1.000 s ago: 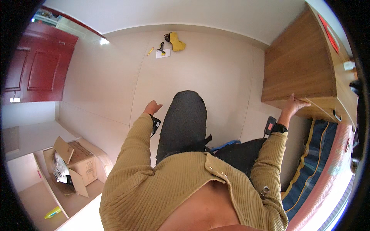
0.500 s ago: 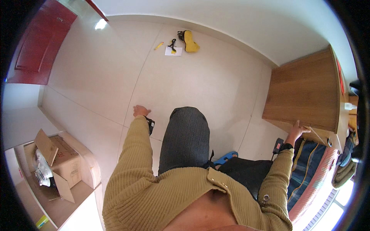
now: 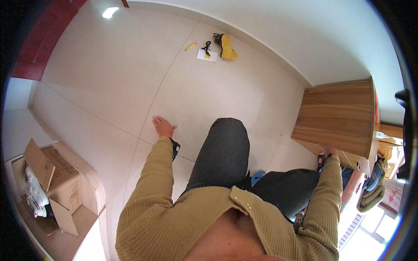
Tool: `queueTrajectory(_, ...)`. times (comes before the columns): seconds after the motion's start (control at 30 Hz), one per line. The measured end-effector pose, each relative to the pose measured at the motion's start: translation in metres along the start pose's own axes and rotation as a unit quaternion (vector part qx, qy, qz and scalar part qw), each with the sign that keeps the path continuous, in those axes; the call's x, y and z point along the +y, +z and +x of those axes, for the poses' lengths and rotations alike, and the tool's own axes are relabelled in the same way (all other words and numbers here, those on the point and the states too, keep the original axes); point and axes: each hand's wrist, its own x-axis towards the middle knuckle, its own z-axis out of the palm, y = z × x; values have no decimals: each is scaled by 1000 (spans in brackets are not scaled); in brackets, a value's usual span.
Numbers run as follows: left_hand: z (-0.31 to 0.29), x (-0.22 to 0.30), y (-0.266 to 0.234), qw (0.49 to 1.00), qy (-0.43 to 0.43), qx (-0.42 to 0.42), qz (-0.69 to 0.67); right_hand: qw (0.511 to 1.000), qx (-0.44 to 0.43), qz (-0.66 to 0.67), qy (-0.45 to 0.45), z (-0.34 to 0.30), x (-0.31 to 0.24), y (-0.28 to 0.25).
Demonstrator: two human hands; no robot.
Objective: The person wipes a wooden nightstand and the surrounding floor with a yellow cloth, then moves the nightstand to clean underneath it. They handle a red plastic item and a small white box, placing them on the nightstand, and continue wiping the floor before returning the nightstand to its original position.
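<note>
My left hand (image 3: 163,126) is held out over the tiled floor with its fingers apart and nothing in it. A dark device is strapped at that wrist. My right hand (image 3: 328,151) is at the near edge of a brown wooden cabinet (image 3: 335,116), touching or very close to it. Its fingers are blurred and partly hidden, so I cannot see whether they grip anything. A dark device with a little red on it (image 3: 321,161) shows beside this hand.
Far ahead on the floor lie a yellow boot-shaped thing (image 3: 227,48), a white card (image 3: 212,58) with a black strap-like item (image 3: 207,47) on it, and a yellow pen-like stick (image 3: 191,46). At left an opened cardboard box (image 3: 65,185) sits in a pale unit. A blue slipper (image 3: 258,176) shows beside my knee.
The view has tilted and shifted. My left hand's fingers have spread. My right forearm has come further forward along the cabinet edge, and its fingers are harder to see.
</note>
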Motion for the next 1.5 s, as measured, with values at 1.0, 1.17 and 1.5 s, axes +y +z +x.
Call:
queueTrajectory(1.0,-58,-20,-248,924,60,-56,-372,780,-5,338,-526,41,-613,-259)
queueTrajectory(1.17,-100,50,-223,922,70,-143,-352,737,242,303,-554,53,-667,-243)
queueTrajectory(1.5,-100,87,-164,876,54,-185,-442,676,431,73,-593,67,-681,-250)
